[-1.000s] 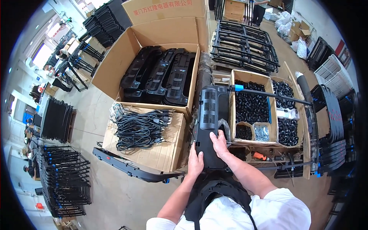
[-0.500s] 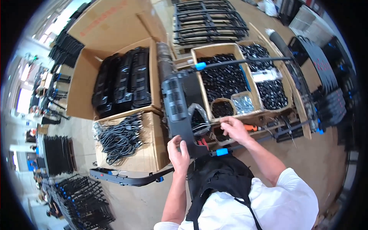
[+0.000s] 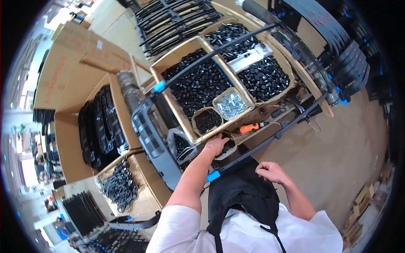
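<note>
My left hand (image 3: 216, 144) reaches across the black frame into a small tub (image 3: 231, 152) of dark small parts. Its visible fingers are stretched out and apart, though some tips are hidden in the tub. Near the black apron (image 3: 240, 185) is my right hand (image 3: 272, 172), its fingers curled and thumb pressed in; anything they hold is too small to make out. The black frame tube (image 3: 253, 156) with a blue clip (image 3: 214, 176) runs in front of me, joined on the left to a black vented panel (image 3: 154, 143).
Beyond the tube lie a wooden-edged bin of black caps (image 3: 198, 80), a tub of screws (image 3: 230, 105) and an orange-handled tool (image 3: 249, 128). Left are a cardboard box (image 3: 67, 139) of wrapped black parts and a cable bundle (image 3: 120, 185). Black frames (image 3: 177, 21) are stacked behind.
My view has turned, and the bench now appears tilted and shifted left. My left hand has gone from the vented panel into the small tub. My right hand has drawn back toward the apron and curled.
</note>
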A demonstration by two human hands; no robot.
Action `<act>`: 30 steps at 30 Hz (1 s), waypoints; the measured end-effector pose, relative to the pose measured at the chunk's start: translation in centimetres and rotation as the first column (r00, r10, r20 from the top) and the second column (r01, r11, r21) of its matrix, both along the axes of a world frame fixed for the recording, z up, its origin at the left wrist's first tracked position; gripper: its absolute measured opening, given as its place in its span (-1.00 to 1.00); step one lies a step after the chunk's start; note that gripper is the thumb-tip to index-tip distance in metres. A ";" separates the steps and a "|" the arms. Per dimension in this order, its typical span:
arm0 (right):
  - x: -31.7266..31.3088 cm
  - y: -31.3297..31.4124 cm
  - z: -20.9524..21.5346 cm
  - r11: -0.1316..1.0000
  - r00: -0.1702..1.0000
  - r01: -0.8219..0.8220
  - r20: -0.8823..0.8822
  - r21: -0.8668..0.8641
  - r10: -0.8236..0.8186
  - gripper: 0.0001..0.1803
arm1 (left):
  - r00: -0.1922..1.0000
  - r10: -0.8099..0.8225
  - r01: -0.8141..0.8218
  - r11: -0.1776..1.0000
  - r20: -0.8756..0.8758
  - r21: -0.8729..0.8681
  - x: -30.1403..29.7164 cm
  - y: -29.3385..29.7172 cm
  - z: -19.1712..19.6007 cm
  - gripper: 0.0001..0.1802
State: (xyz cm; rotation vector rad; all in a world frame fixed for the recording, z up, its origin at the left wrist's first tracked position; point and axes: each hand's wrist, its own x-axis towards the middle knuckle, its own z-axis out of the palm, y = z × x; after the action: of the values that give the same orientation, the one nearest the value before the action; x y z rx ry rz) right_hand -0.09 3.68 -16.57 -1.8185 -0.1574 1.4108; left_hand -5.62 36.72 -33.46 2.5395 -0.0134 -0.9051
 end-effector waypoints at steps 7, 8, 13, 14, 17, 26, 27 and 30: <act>-1.4 -3.8 -10.5 0.930 0.920 0.363 -0.140 -0.052 -0.367 -0.72 | 0.992 -0.110 0.108 0.993 -0.056 -0.037 1.4 -2.4 -1.5 -0.52; -0.7 -1.8 -11.0 0.918 0.909 0.392 -0.127 -0.058 -0.396 -0.73 | 0.994 -0.104 0.105 0.993 0.023 -0.049 0.4 -1.1 -2.7 -0.63; 1.5 4.1 -19.0 0.807 0.796 0.589 -0.145 -0.040 -0.588 -0.70 | 0.998 0.019 -0.026 0.993 -0.066 -0.112 1.5 -1.6 -3.8 -0.71; 1.9 6.0 -20.4 0.702 0.694 0.710 -0.217 0.049 -0.687 -0.68 | 0.980 0.135 -0.158 0.975 -0.145 -0.155 1.5 -1.0 -4.1 -0.72; 4.2 11.7 -21.7 0.625 0.596 0.780 -0.312 0.010 -0.740 -0.60 | 0.861 0.395 -0.464 0.868 -0.321 -0.177 0.0 1.0 -5.7 -0.64; 7.5 14.1 -24.2 0.405 0.407 0.852 -0.066 -0.333 -0.911 -0.61 | 0.704 0.454 -0.671 0.678 -0.545 -0.301 2.2 -0.5 -4.6 -0.63; 7.8 15.0 -23.6 0.405 0.406 0.857 -0.067 -0.320 -0.912 -0.61 | 0.639 0.457 -0.729 0.617 -0.619 -0.297 2.4 0.0 -4.0 -0.64; 7.6 13.2 -23.2 0.397 0.418 0.905 0.154 -0.151 -0.895 -0.66 | 0.633 0.456 -0.730 0.622 -0.626 -0.284 2.4 -0.2 -3.5 -0.61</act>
State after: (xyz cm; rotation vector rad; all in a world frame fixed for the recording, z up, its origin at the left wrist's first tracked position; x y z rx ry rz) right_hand 7.47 16.89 -39.73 -1.6293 0.9083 0.5609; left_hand -3.26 36.52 -37.00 1.5430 0.6643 -1.0442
